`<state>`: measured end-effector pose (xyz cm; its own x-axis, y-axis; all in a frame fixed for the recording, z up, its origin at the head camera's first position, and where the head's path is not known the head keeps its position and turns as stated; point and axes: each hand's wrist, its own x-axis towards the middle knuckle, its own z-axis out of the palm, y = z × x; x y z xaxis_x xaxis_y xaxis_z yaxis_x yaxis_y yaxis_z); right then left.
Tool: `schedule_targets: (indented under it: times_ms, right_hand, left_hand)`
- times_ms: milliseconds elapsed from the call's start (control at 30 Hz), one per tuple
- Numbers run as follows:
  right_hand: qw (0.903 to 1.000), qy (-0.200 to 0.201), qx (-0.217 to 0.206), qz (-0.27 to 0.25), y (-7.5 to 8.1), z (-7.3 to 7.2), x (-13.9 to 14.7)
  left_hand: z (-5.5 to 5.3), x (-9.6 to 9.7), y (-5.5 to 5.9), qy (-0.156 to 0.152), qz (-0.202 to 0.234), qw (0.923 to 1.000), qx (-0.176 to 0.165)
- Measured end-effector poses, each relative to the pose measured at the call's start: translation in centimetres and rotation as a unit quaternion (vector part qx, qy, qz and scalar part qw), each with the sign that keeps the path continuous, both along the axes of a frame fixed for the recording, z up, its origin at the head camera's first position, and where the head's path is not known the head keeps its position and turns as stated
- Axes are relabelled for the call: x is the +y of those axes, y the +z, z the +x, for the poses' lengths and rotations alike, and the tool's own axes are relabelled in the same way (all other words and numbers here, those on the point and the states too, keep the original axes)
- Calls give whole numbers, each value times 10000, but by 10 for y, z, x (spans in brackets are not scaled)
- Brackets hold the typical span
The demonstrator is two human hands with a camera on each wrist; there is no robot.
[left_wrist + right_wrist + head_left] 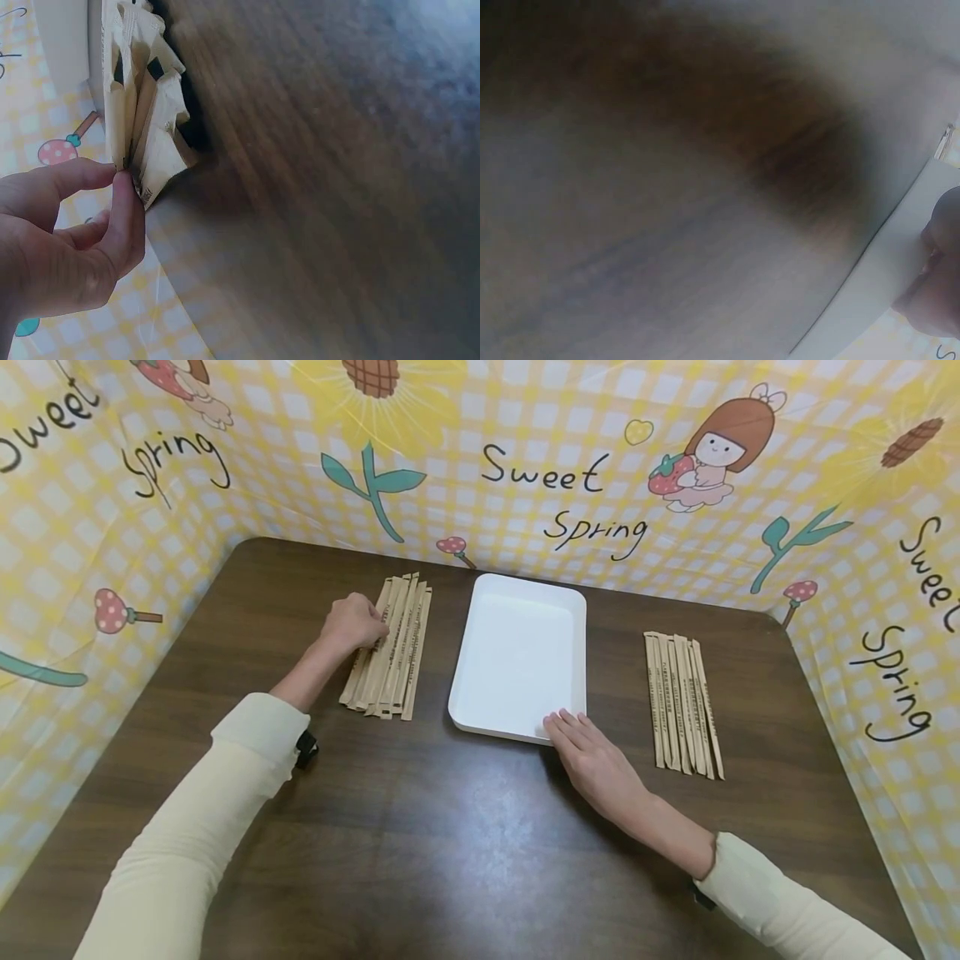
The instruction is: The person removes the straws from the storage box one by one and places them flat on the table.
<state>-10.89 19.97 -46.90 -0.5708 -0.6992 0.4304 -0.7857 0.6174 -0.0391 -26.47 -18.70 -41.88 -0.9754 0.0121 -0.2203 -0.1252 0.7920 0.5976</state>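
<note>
Two bundles of long, thin sticks in printed brown paper wrappers lie either side of a white rectangular tray [517, 652]. At the left bundle [408, 647], my left hand [354, 621] pinches a paper-wrapped stick [116, 127] at the bundle's left edge between thumb and fingertips. My right hand [596, 768] rests on the tray's near right corner, its fairly straight fingers over the rim. Its thumb is hidden in the head view. The right wrist view is mostly blurred, with part of the hand [937, 277] beside the tray's white wall [877, 277] at the right edge.
The right bundle of wrapped sticks [682, 706] lies fanned slightly on the dark brown wooden table [420, 860]. A yellow checked cloth [525, 410] with printed flowers and lettering stands round the table's back and sides.
</note>
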Motion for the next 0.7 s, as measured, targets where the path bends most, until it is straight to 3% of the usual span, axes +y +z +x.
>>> schedule_targets:
  times_ms: [400,700]
  right_hand:
    - [10000,-9,-4,-11,2,1,-2]
    - [9999,-49,-94,106,5,0,-1]
  left_hand:
    - [-1,-3,-1,-75,-26,10000,43]
    - [2,2,5,-73,137,9993,335]
